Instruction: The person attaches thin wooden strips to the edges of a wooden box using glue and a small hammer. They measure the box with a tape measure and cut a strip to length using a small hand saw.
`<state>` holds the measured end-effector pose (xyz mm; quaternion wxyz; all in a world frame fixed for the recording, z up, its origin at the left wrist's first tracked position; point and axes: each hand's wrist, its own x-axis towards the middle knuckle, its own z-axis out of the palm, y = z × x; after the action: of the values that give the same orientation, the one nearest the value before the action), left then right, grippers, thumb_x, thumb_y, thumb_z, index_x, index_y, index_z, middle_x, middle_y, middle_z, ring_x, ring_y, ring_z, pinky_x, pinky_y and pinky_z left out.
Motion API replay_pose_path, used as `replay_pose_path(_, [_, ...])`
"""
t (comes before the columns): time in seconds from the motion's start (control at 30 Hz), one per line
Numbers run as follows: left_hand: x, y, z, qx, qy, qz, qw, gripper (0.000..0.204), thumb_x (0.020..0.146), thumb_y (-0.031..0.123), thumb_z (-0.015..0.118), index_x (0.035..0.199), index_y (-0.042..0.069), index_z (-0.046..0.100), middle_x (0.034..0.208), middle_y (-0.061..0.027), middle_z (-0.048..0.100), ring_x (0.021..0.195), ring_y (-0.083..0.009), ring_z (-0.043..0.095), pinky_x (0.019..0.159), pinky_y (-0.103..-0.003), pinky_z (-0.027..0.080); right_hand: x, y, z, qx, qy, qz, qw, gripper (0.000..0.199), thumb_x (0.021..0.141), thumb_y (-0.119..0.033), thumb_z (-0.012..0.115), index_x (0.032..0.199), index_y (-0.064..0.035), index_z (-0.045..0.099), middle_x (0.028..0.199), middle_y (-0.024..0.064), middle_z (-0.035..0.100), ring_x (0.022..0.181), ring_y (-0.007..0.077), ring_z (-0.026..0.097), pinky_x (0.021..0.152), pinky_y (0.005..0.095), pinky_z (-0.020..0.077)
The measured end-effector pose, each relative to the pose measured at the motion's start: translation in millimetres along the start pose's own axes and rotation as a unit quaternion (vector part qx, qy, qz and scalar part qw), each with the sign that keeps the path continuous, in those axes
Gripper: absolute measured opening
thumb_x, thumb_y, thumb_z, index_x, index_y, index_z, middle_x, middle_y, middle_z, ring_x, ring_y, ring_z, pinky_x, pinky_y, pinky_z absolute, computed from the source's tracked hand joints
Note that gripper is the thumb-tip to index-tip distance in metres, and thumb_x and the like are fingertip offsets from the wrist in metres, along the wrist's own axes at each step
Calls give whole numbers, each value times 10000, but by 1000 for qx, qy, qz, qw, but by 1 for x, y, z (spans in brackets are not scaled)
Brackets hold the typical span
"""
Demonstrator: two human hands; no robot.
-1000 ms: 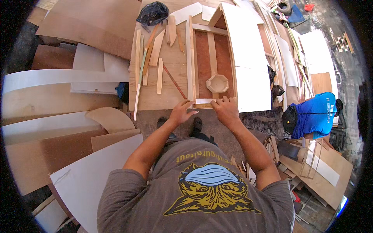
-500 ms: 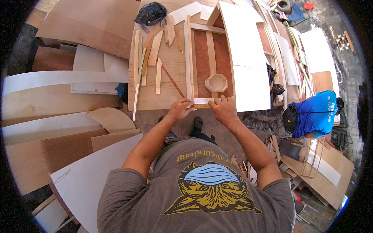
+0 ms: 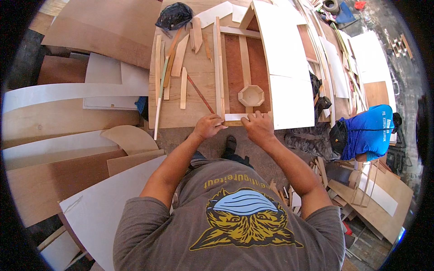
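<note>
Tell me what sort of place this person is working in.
Probably a carpentry workshop: cut plywood sheets lie all around, loose wooden strips sit on the wooden worktable, and both hands, left hand and right hand, press a white strip onto a wooden frame.

Two hands at the bench edge, the left hand [image 3: 209, 126] and the right hand [image 3: 257, 126]. One white strip [image 3: 236, 117] between them. One wooden frame [image 3: 244, 67], one octagonal wooden piece [image 3: 251, 95] inside it. One black bag [image 3: 174, 16] at the far end. One red pencil [image 3: 200, 94]. Roughly eight loose wooden slats [image 3: 171, 67], hard to count where they overlap. One person in blue [image 3: 368, 133] off to the right.
</note>
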<state>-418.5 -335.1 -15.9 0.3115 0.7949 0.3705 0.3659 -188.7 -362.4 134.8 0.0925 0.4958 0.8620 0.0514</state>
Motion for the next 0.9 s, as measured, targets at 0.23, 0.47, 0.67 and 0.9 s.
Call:
replay_pose_path(0.23, [3, 2, 2, 12, 21, 29, 999, 264, 789, 286, 815, 905, 62, 737, 875, -93, 707, 803, -288, 701, 707, -388, 569, -1, 2, 2, 8, 18, 6, 1000, 274, 732, -165, 723, 1004, -136, 728, 859, 43, 659, 863, 236, 625, 697, 404, 454])
replay_pose_path(0.47, [2, -2, 0, 39, -21, 13, 999, 306, 805, 328, 801, 955, 64, 756, 908, -109, 716, 846, -300, 700, 743, -379, 570, 0, 2, 3, 9, 18, 0, 1000, 271, 721, -175, 729, 986, -123, 712, 863, 43, 658, 857, 238, 624, 693, 402, 452])
replay_pose_path(0.67, [4, 22, -9, -135, 74, -260, 953, 424, 883, 252, 770, 1226, 17, 687, 1009, -124, 734, 928, -209, 716, 843, -348, 570, -2, -6, 0, 15, 149, 21, 989, 246, 764, -144, 685, 1008, -112, 674, 905, 47, 650, 832, 236, 616, 691, 406, 451])
replay_pose_path(0.9, [33, 71, -55, -569, 133, -283, 761, 478, 931, 124, 697, 1359, -39, 563, 1140, -133, 695, 963, -227, 705, 916, -368, 563, 13, -18, -17, 26, 183, 95, 978, 242, 831, -181, 629, 1067, -124, 638, 947, 60, 621, 848, 231, 636, 641, 376, 468])
